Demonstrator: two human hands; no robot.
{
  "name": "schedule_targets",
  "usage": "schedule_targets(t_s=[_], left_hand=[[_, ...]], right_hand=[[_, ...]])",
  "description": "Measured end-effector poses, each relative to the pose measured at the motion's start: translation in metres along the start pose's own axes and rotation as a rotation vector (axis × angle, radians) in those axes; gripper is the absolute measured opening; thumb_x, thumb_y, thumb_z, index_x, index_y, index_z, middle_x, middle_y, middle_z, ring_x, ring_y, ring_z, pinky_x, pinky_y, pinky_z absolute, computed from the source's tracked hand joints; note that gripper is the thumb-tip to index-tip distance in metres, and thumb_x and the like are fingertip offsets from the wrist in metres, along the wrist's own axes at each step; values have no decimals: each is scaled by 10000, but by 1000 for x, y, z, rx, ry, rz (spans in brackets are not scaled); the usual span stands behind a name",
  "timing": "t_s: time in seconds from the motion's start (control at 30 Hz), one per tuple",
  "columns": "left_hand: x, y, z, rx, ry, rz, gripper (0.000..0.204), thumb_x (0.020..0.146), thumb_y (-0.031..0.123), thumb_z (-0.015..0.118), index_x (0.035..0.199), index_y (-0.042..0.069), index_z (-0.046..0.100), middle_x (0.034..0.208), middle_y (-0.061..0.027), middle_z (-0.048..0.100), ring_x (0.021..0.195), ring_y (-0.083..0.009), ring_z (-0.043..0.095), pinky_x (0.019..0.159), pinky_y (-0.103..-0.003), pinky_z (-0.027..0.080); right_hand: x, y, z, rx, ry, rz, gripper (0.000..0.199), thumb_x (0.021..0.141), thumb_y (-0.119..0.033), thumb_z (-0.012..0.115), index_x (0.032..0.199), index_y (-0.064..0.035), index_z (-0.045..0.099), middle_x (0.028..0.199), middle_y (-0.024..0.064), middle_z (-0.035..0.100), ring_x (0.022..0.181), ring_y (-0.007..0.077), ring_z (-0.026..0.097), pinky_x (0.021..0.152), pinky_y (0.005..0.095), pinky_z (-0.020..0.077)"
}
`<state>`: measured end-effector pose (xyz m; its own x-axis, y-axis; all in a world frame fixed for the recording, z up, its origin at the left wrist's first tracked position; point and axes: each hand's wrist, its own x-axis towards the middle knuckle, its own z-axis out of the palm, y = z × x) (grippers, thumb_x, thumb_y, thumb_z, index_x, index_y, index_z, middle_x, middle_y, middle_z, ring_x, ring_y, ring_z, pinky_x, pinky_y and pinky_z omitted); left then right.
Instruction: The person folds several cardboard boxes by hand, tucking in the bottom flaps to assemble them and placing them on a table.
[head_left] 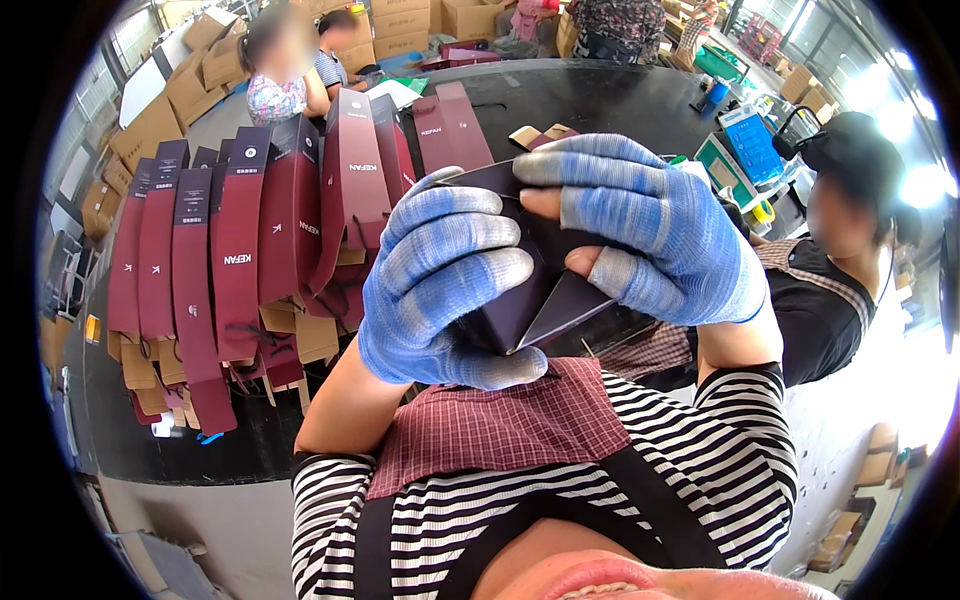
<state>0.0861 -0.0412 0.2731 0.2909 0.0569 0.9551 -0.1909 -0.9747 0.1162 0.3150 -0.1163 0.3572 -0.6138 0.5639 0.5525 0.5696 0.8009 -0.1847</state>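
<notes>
Close in front of my chest I hold a dark purple cardboard box (500, 308), its end with folded flaps turned up toward me. My left hand (440, 285), in a blue and white knit glove, wraps round the box's left side, the thumb along its lower edge. On the other side my right hand (655, 235) grips the box's upper and right edges. Bare tips of two right fingers press at the inner flaps. One triangular flap (563, 308) stands creased near the right thumb. The rest of the box is hidden behind my gloves.
Several tall maroon boxes (240, 265) with cord handles stand close together on the black table (590, 95) at the left. Another maroon box (450, 130) lies beyond them. A co-worker (825, 270) is close on my right, near a blue-screened device (752, 145). Other people sit across the table.
</notes>
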Motion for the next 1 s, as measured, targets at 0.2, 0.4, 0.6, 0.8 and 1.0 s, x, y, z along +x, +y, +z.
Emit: schedule_targets(t_s=[0.2, 0.4, 0.6, 0.8, 1.0], left_hand=[[3, -4, 5, 22, -4, 23, 748, 650, 551, 890, 1180, 60, 694, 1298, -199, 619, 1210, -398, 590, 1045, -531, 457], [3, 3, 17, 8, -93, -201, 1160, 618, 589, 909, 1500, 23, 414, 1520, -286, 379, 1351, -465, 449, 1089, -515, 426], [0, 4, 16, -1, -138, -249, 1164, 577, 516, 951, 1479, -12, 436, 1446, -272, 450, 1346, -440, 464, 1088, -512, 428], [0, 6, 16, -32, -96, -241, 1145, 573, 512, 957, 1462, -13, 463, 1420, -266, 477, 1310, -425, 505, 1071, -500, 448], [-1, 8, 13, -23, -80, -256, 1125, 567, 496, 964, 1452, -2, 481, 1409, -258, 488, 1287, -411, 528, 1051, -485, 470]], right_hand=[[-2, 2, -7, 35, 20, 50, 500, 837, -262, 743, 1232, 32, 660, 1217, 234, 658, 1188, 427, 617, 1069, 468, 451], [-3, 12, -22, -50, -80, -17, 424, 835, -224, 790, 1191, -43, 650, 1140, 165, 620, 1064, 364, 593, 941, 434, 483], [-15, 10, -10, 94, 90, 43, 382, 814, -231, 819, 1113, -58, 656, 1090, 133, 631, 1048, 344, 596, 930, 411, 488], [-14, 4, -18, 145, 28, 102, 371, 794, -255, 818, 1043, 0, 713, 1131, 170, 672, 1114, 347, 617, 1020, 472, 454], [-15, 12, -12, 140, 72, 51, 293, 793, -204, 838, 1023, -37, 767, 1119, 163, 699, 1064, 329, 658, 936, 405, 518]])
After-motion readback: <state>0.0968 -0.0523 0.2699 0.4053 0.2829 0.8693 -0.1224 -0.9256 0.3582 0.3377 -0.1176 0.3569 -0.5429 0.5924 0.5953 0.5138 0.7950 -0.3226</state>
